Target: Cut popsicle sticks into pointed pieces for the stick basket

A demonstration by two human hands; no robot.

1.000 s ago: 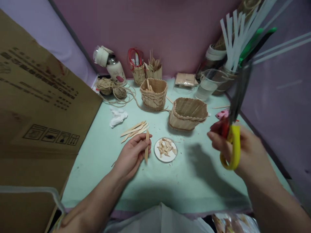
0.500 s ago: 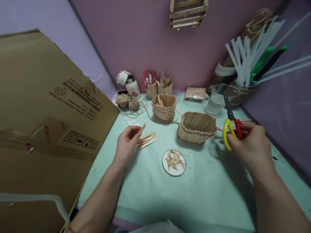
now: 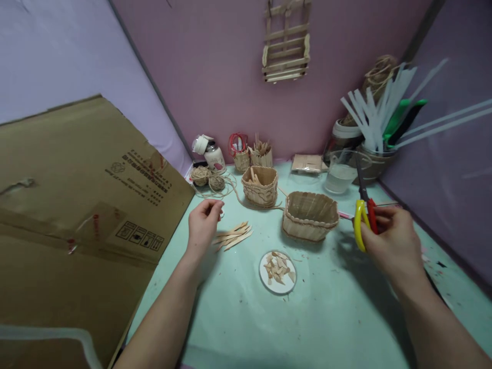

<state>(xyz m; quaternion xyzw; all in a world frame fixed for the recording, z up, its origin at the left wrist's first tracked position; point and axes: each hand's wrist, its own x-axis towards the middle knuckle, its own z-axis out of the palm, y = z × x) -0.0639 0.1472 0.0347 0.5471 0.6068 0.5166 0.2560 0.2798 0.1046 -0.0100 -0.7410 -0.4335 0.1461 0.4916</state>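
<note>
In my right hand (image 3: 395, 241) is a pair of scissors (image 3: 371, 212) with one yellow and one red handle loop, its dark blades pointing up and away. My left hand (image 3: 205, 220) is raised on the left side of the table with its fingertips pressed together; whatever they may hold is hidden. Just below and right of it lies a small pile of flat wooden sticks (image 3: 234, 236). A round white dish (image 3: 265, 282) holds several small pointed wood pieces (image 3: 279, 266). Between the hands, farther back, stands a larger basket of wooden sticks (image 3: 309, 228).
A smaller basket (image 3: 259, 195) with sticks in it, twine balls (image 3: 207, 178) and a bottle (image 3: 214, 156) stand at the back. A cup of cloudy liquid (image 3: 340, 177) and a pot of white strips (image 3: 371, 164) are back right. A cardboard box (image 3: 96, 205) borders the left.
The wood piece that stuck out of my left fingers no longer shows. My right hand still holds the scissors, with little movement. The view has tilted upward.
</note>
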